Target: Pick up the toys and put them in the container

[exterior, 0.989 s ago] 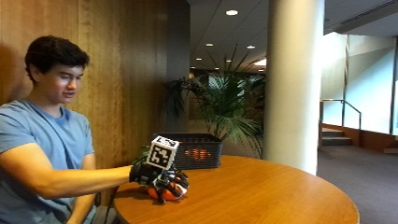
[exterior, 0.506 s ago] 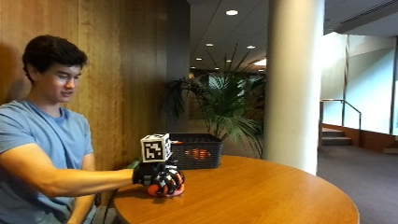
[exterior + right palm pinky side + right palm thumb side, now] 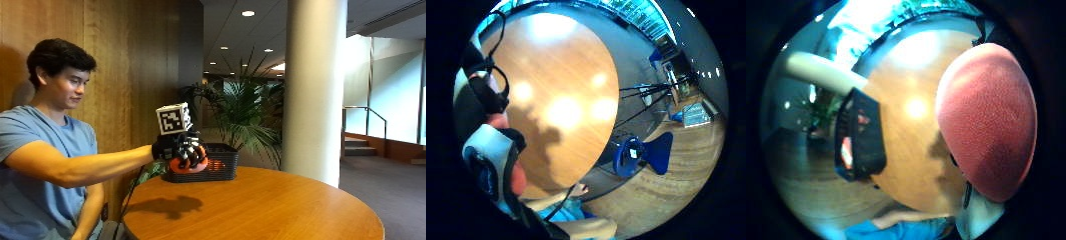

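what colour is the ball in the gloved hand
Orange-red, with a pebbled surface; the ball shows best in the right thumb side palm view.

side view, palm cameras over table [image 3: 279, 205]

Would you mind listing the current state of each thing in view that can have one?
Right hand: raised above the table, fingers curled round the orange ball.
Orange ball: held in the air, in front of the basket.
Black basket: upright on the round table, open-topped, with something orange inside.
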Available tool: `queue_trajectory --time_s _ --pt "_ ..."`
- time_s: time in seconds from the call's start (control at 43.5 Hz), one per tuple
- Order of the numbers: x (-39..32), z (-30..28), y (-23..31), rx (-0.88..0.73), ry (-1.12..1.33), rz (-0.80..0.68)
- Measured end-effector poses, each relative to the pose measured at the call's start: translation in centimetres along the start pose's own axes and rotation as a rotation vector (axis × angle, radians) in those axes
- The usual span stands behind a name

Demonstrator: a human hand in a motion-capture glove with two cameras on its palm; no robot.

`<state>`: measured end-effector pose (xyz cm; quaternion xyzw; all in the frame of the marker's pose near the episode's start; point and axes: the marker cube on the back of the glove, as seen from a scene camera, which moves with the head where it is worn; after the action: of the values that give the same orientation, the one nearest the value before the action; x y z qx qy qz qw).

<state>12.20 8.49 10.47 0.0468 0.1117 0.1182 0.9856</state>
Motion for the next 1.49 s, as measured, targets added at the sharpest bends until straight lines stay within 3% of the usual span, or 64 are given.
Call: queue_trajectory --time_s 0.299,0.414,0.575,0.759,0.92,0.989,1.15,1.242,1.495 --pt "-6.6 -6.0 -1.8 0.028 -0.004 -0.174" --pt "-10.3 -7.7 -3.0 0.038 -0.01 -0.129" --pt "-16.1 -9.8 -3.6 0.048 0.052 -0.227" --pt "-26.0 -11.8 -3.2 0.062 -0.11 -0.178" --pt "-29.9 -10.3 -1.7 0.067 -0.046 -0.439" --pt "-31.7 -9.5 -1.1 0.054 -0.075 -0.455" --pt "-33.7 -8.3 -0.5 0.038 -0.091 -0.416" --pt "-28.9 -8.1 -1.4 0.03 -0.052 -0.368" --pt "-30.3 -7.1 -0.5 -0.037 -0.111 -0.42"
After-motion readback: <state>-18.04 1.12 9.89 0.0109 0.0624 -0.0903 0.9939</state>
